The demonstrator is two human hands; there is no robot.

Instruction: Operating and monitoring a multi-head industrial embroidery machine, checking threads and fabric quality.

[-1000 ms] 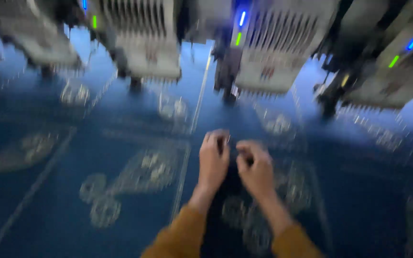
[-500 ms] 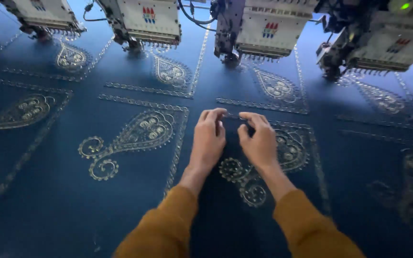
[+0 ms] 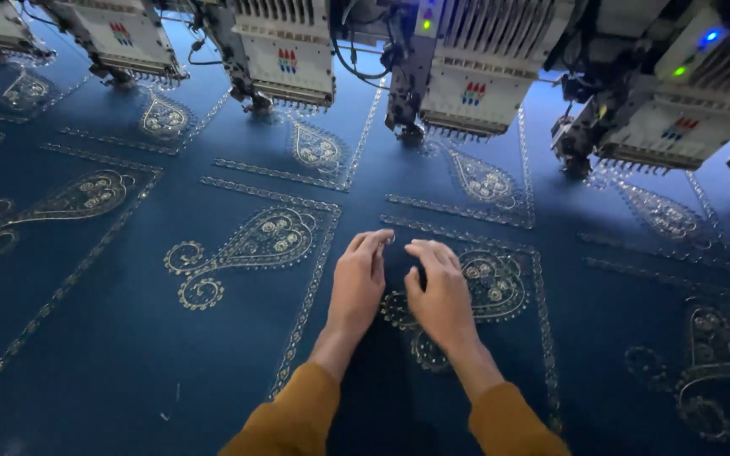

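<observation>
Both my hands rest on a dark blue cloth (image 3: pixel 128 338) stitched with gold paisley motifs. My left hand (image 3: pixel 361 283) lies flat, fingers stretched forward and close together, beside the border of a motif. My right hand (image 3: pixel 441 291) lies just to its right, fingers slightly curled, covering part of a gold paisley motif (image 3: pixel 487 283). I see nothing held in either hand. Mustard-coloured sleeves cover both forearms.
A row of white embroidery machine heads hangs over the far edge of the cloth: one at the far left (image 3: pixel 124 38), one left of centre (image 3: pixel 285 51), one in the centre (image 3: pixel 466 80) and one on the right (image 3: pixel 678 118) with lit indicator lamps. Needles sit low over the cloth there.
My fingertips were pinched together over something small and dark; now both hands lie flatter on the cloth, slightly apart. The view has settled and sharpened.
</observation>
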